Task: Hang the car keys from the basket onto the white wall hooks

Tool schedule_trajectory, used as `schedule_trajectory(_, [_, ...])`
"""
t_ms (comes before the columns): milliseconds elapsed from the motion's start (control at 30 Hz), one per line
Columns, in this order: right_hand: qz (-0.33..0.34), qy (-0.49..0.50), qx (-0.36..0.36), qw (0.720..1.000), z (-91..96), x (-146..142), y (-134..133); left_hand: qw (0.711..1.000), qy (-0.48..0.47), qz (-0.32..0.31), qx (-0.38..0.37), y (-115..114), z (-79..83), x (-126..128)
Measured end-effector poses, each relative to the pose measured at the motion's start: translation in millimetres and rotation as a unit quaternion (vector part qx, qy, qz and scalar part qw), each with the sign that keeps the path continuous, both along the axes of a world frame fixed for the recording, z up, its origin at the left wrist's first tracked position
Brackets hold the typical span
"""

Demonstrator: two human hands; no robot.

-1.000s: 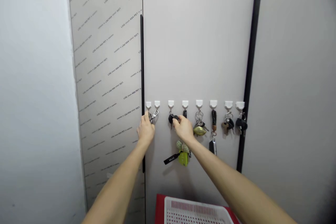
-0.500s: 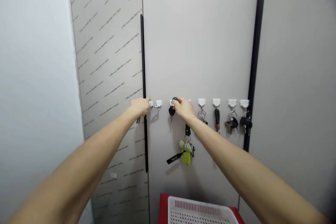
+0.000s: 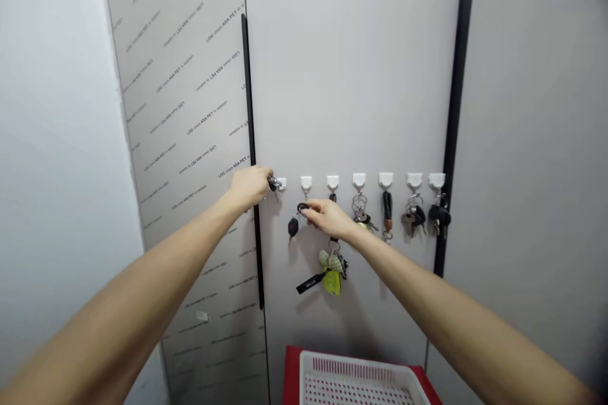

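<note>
A row of white hooks (image 3: 359,180) runs across a grey cabinet door (image 3: 351,76). My left hand (image 3: 250,185) is closed around a metal key clasp (image 3: 273,184) at the leftmost hook (image 3: 281,183). Pinched in my right hand (image 3: 327,218) is the ring of a black key (image 3: 293,225), which dangles just below its hook (image 3: 306,183), off it. Beneath my right wrist hangs a bunch with a green tag and a black strap (image 3: 327,275). Other key bunches (image 3: 414,218) hang on the hooks to the right.
A white perforated basket (image 3: 356,380) sits on a red surface (image 3: 291,376) below the hooks. Two black vertical door handles (image 3: 251,152) (image 3: 453,114) flank the door. A panel with printed protective film (image 3: 185,120) stands at the left, next to a white wall.
My right hand has brought the black key down and away from its hook. My left hand stays at the leftmost hooks with the metal clasp.
</note>
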State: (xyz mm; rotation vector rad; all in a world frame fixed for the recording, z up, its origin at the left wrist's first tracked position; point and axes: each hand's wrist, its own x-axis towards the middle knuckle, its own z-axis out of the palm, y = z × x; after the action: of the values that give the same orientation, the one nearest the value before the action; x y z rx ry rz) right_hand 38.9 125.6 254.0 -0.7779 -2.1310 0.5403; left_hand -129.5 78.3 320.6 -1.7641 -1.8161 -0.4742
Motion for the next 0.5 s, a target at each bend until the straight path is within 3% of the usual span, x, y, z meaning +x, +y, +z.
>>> schedule_trajectory(100, [0.006, 0.017, -0.047, 0.999, -17.8, 11, -5, 0.999, -0.036, -0.017, 0.012, -1, -19.0, 0])
schedule_trajectory(200, [-0.006, 0.058, -0.094, 0.994, -26.4, 12, -9, 0.995, -0.091, 0.01, 0.046, 6, -24.9, -6])
schedule_trajectory(400, [0.012, 0.069, -0.109, 0.992, -32.0, 10, -18, 0.988, -0.13, 0.027, 0.085, 21, -2.2, -5])
schedule_trajectory(500, [0.015, 0.062, -0.121, 0.991, -40.5, 17, -22, 0.992, -0.118, 0.036, 0.041, 22, 3.8, 4])
